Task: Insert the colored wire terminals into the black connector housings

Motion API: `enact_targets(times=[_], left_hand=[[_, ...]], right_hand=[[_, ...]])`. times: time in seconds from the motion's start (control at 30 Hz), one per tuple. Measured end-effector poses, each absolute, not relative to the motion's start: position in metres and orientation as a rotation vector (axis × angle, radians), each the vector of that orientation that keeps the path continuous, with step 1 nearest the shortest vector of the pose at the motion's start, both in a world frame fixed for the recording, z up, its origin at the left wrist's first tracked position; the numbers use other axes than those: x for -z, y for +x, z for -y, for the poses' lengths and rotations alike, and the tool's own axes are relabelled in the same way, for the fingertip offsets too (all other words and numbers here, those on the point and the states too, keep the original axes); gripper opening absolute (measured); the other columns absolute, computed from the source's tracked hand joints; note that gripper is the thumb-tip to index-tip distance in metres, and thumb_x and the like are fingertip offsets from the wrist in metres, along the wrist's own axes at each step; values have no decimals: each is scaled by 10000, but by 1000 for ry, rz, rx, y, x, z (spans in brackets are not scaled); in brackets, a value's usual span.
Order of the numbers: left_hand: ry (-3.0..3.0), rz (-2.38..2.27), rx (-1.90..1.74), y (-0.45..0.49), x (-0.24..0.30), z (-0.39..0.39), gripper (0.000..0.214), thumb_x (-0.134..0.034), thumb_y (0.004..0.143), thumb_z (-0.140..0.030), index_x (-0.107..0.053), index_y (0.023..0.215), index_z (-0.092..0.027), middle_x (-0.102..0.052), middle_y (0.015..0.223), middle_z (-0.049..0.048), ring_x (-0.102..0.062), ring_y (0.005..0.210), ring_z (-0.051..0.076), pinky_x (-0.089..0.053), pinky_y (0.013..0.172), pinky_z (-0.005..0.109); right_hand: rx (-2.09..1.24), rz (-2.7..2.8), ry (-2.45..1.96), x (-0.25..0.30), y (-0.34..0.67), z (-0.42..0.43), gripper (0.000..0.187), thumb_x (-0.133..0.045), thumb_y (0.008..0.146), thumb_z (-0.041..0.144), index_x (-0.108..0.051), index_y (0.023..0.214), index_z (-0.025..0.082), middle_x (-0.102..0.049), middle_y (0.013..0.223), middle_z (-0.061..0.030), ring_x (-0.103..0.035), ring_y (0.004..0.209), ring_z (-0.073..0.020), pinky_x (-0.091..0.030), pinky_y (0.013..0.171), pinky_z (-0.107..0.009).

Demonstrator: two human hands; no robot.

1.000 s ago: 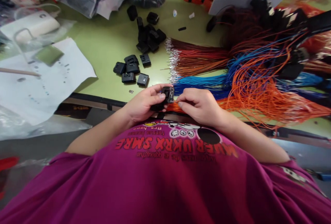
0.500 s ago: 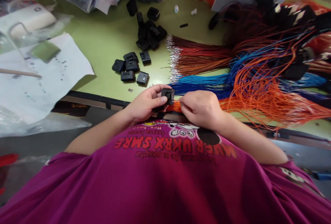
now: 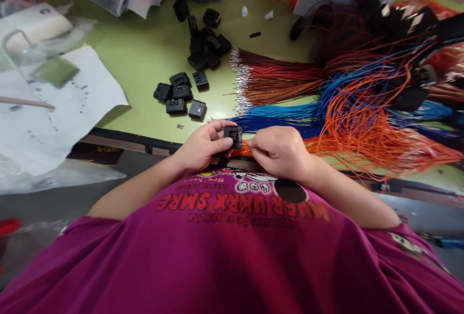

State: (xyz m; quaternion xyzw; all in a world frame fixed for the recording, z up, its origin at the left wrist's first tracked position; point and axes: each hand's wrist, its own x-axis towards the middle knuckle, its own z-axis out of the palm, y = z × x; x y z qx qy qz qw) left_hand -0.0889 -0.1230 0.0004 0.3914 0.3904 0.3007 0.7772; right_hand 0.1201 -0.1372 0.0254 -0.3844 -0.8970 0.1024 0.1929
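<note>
My left hand (image 3: 205, 147) is closed around a black plastic connector housing (image 3: 233, 135), thumb on its near face and fingers behind it. The end with small openings faces right. Just right of it, my right hand (image 3: 281, 149) is in a pinch, its fingertips close to that end. A thin wire end (image 3: 247, 143) shows at the fingertips; its colour is hard to make out. Beneath and behind both hands lie dark blue wires (image 3: 275, 124) and orange wires (image 3: 348, 140). More black connector housings (image 3: 181, 86) lie on the table beyond my left hand.
A pile of black housings (image 3: 206, 46) lies farther back. Brown and red wires (image 3: 282, 75) with metal terminals and light blue wires (image 3: 282, 110) stretch to the right. A paper sheet (image 3: 97, 82) lies left on the green table (image 3: 141, 38). A small metal piece (image 3: 180, 126) sits near the front edge.
My right hand has moved slightly left, bringing its fingertips closer to the housing. The housing is turned a little in my left hand. The whole view has shifted slightly.
</note>
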Motion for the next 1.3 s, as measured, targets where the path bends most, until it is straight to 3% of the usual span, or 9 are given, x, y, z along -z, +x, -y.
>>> enact_targets(times=[0.4, 0.67, 0.97, 1.17, 1.3], left_hand=[[994, -889, -582, -88, -2, 122, 455, -781, 670, -329, -519, 1014, -188, -616, 729, -2, -573, 583, 120, -443, 554, 255], [1022, -947, -621, -88, 0, 124, 447, -762, 684, -327, -515, 1028, -185, -594, 756, -4, -569, 610, 115, -455, 555, 248], [1184, -963, -586, -80, -7, 124, 348, -679, 714, -182, -465, 988, -164, -569, 743, -30, -554, 622, 88, -451, 564, 223], [1199, -983, -583, -79, -8, 125, 336, -672, 728, -255, -457, 972, -169, -562, 741, -24, -554, 615, 104, -449, 553, 243], [1200, -1003, -573, -77, -10, 125, 329, -667, 709, -203, -466, 964, -150, -555, 751, -22, -546, 641, 97, -444, 581, 238]], right_hand=[[-536, 2602, -1093, -20, 111, 137, 282, -388, 874, 212, -553, 649, 173, -584, 624, -24, -481, 609, -124, -276, 599, -254], [-901, 2227, -1264, -24, 114, 138, 178, -487, 810, 186, -564, 651, 161, -578, 611, 17, -464, 567, -80, -298, 576, -205], [-857, 2321, -1227, -14, 108, 138, 200, -435, 824, 171, -486, 631, 168, -524, 617, 11, -424, 575, -85, -289, 581, -213], [-899, 2240, -1324, -18, 113, 143, 157, -467, 785, 160, -497, 631, 167, -527, 596, 16, -441, 566, -84, -297, 572, -208], [-828, 2336, -1285, -12, 110, 143, 171, -429, 812, 162, -513, 663, 164, -547, 630, 0, -449, 589, -95, -295, 582, -220]])
